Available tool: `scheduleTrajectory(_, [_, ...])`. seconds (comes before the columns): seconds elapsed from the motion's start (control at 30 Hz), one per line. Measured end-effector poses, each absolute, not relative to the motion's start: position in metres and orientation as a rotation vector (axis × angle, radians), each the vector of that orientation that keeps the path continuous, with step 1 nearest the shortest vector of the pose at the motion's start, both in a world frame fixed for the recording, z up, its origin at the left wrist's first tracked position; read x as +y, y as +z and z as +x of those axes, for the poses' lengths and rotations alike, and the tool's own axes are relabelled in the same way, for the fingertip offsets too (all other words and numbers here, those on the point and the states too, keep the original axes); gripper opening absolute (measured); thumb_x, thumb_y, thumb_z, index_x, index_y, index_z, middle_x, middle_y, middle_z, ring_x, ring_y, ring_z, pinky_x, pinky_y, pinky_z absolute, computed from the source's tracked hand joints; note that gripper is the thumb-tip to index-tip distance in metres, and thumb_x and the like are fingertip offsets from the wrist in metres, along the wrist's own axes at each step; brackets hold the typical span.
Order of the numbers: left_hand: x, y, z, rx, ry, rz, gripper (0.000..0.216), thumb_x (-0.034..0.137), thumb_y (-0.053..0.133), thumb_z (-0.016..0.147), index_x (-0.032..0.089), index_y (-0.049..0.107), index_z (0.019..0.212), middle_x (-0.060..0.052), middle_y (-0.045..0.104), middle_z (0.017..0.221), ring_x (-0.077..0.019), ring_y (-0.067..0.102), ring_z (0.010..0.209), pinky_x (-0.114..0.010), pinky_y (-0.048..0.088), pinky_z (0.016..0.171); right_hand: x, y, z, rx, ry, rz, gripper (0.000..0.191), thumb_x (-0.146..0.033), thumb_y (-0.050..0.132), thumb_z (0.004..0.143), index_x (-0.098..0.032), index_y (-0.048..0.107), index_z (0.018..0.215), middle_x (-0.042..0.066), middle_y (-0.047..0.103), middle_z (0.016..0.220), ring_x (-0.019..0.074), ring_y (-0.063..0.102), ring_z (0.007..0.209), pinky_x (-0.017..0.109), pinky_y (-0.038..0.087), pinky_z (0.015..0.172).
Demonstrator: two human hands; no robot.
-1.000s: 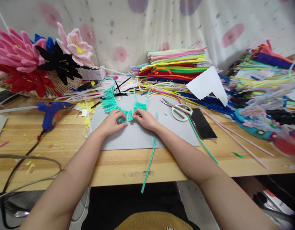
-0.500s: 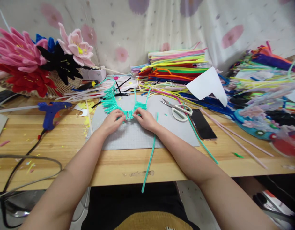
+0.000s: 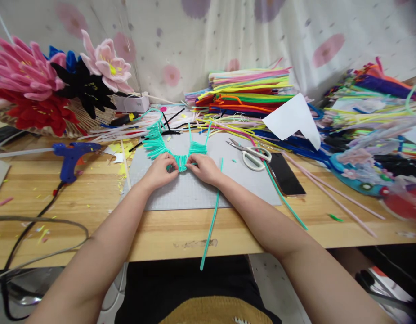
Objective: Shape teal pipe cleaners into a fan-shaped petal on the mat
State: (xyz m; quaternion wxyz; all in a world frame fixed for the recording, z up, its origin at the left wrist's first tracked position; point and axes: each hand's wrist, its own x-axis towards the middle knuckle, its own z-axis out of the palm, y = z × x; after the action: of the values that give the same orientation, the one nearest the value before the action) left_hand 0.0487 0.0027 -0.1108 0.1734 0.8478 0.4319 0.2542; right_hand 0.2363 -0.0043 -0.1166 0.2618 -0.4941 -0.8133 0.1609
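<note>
A teal pipe-cleaner fringe (image 3: 156, 141), bent into many short loops, curves across the grey cutting mat (image 3: 194, 191). My left hand (image 3: 159, 169) and my right hand (image 3: 203, 168) both pinch its lowest stretch, fingertips almost meeting at the middle. Both hands are closed on the fringe. A loose teal pipe cleaner (image 3: 211, 225) runs from beside my right wrist over the table's front edge.
White scissors (image 3: 253, 155) and a dark phone (image 3: 286, 173) lie right of the mat. A blue glue gun (image 3: 71, 155) with its cable sits left. Pipe-cleaner flowers (image 3: 42, 85) stand back left. Stacks of coloured pipe cleaners (image 3: 250, 90) fill the back and right.
My two hands have drawn closer together on the teal fringe, squeezing the loops between them tighter. Nothing else on the table has moved.
</note>
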Motion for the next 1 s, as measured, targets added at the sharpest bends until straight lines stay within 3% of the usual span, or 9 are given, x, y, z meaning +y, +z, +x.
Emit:
scheduleTrajectory(0.63, [0.0035,-0.1142,0.0486,1.274,0.740,2.363,0.017,0.036,0.066,0.068,0.020,0.061,0.070,-0.003,0.057,0.086,-0.0193,0.052,0.092,-0.036,0.042,0.087,-0.0012,-0.1204,0.2383,-2.231,0.437,-1.314,0.013,-0.025,0.051,0.085,-0.018,0.061,0.084,0.003,0.062,0.082,0.0157,0.052,0.083,0.026,0.034,0.074])
scheduleTrajectory(1.0, [0.0025,-0.1137,0.0498,1.269,0.740,2.443,0.014,0.032,0.065,0.069,0.019,0.060,0.075,-0.003,0.057,0.086,-0.0197,0.052,0.091,-0.035,0.041,0.086,-0.0018,-0.1158,0.2374,-2.306,0.421,-1.273,0.012,-0.023,0.051,0.085,-0.017,0.062,0.084,0.004,0.063,0.083,0.0158,0.050,0.083,0.026,0.034,0.075])
